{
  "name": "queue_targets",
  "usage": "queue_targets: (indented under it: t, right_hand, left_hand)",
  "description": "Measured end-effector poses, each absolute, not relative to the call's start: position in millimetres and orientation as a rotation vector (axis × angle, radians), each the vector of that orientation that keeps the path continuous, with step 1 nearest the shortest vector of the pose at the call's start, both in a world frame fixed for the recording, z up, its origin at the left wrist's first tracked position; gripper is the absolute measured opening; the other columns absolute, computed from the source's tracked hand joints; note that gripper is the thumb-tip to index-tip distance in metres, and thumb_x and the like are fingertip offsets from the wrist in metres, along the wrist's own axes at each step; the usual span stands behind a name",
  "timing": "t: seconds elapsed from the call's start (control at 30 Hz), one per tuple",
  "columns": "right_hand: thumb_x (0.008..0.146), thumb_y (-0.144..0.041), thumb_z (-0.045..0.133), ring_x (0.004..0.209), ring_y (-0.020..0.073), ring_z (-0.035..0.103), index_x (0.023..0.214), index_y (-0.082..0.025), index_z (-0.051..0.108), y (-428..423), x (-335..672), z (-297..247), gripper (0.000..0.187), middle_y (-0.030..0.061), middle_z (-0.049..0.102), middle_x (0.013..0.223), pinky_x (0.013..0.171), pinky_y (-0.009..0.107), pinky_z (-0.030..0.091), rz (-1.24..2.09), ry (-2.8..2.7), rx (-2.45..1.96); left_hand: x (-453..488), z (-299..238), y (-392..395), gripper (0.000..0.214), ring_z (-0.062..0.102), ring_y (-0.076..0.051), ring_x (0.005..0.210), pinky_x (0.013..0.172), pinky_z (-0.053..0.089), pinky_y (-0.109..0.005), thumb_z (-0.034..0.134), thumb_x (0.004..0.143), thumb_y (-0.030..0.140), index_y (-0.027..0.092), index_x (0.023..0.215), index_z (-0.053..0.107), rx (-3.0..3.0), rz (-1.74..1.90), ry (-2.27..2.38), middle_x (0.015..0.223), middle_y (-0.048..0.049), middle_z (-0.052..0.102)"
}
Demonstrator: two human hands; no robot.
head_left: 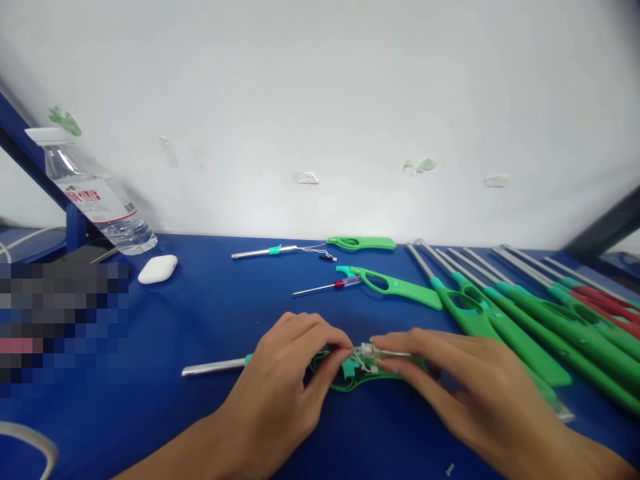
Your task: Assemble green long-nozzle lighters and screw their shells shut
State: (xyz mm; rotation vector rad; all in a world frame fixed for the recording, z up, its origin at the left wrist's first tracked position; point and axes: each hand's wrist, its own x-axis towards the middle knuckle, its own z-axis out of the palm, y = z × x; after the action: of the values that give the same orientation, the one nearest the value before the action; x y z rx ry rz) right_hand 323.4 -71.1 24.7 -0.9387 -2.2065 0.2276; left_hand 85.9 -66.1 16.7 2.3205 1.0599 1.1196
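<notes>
The green lighter shell (357,384) lies open at near centre, seemingly half-done: wires (361,363) inside, cover not yet on, left hand (287,373) pinching something I can't make out, right hand (480,373) gripping the clear fuel tank (384,353).

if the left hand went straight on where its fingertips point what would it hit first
Probably the white-ended clear part held by the right hand, though depth there is unclear.

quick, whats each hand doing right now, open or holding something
Left hand: pinched closed over the green casing; what it grips, if anything, can't be told.
Right hand: closed, holding the clear part.
</notes>
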Motion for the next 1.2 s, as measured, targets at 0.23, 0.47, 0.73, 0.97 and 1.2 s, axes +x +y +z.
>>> queue_targets:
  t: [0.23, 0.47, 0.73, 0.97, 1.2]
  right_hand:
    - [0.102, -0.021, 0.064, 0.08, 0.0111, 0.08, 0.114, -0.028, 0.068, -69.5, 323.9, 22.1, 0.014, -0.0066, 0.083, 0.1, 0.077, 0.015, 0.06, 0.221, -2.2, -0.899]
    - [0.103, -0.02, 0.064, 0.083, 0.0088, 0.08, 0.115, -0.027, 0.068, -69.9, 323.5, 23.8, 0.015, -0.0067, 0.083, 0.101, 0.081, 0.011, 0.058, 0.216, -2.199, -0.862]
    - [0.101, -0.018, 0.066, 0.082, 0.0114, 0.081, 0.114, -0.027, 0.07, -71.1, 323.5, 23.9, 0.017, -0.0061, 0.083, 0.101, 0.079, 0.014, 0.06, 0.262, -2.195, -0.863]
    - [0.1, -0.017, 0.065, 0.078, 0.0145, 0.081, 0.113, -0.026, 0.069, -70.6, 320.4, 24.4, 0.016, -0.0042, 0.084, 0.098, 0.076, 0.019, 0.064, 0.233, -2.211, -0.853]
    - [0.1, -0.018, 0.065, 0.078, 0.0135, 0.081, 0.109, -0.027, 0.069, -71.0, 320.9, 26.0, 0.014, -0.006, 0.083, 0.096, 0.073, 0.017, 0.061, 0.18, -2.177, -0.936]
  left_hand:
    - [86.3, 16.6, -64.6, 0.017, 0.064, -0.014, 0.079, 0.077, 0.045, -0.029, 0.06, 0.099, 0.007, 0.022, 0.097, 0.067, 2.32, 1.114, 1.056, 0.091, 0.0047, 0.072]
    - [86.0, 16.9, -66.3, 0.016, 0.064, -0.015, 0.079, 0.076, 0.047, -0.029, 0.061, 0.098, 0.007, 0.021, 0.097, 0.069, 2.316, 1.141, 1.036, 0.09, 0.0032, 0.073]
    - [86.6, 15.8, -67.7, 0.018, 0.065, -0.016, 0.079, 0.076, 0.048, -0.029, 0.062, 0.097, 0.005, 0.021, 0.097, 0.07, 2.31, 1.161, 1.027, 0.09, 0.002, 0.073]
    - [87.3, 13.6, -67.6, 0.018, 0.064, -0.016, 0.079, 0.075, 0.046, -0.03, 0.06, 0.099, 0.006, 0.021, 0.099, 0.069, 2.305, 1.179, 0.999, 0.09, 0.0019, 0.072]
    - [87.7, 18.1, -68.8, 0.018, 0.065, -0.016, 0.083, 0.082, 0.043, -0.033, 0.061, 0.098, 0.007, 0.023, 0.099, 0.069, 2.314, 1.164, 1.078, 0.093, 0.0033, 0.072]
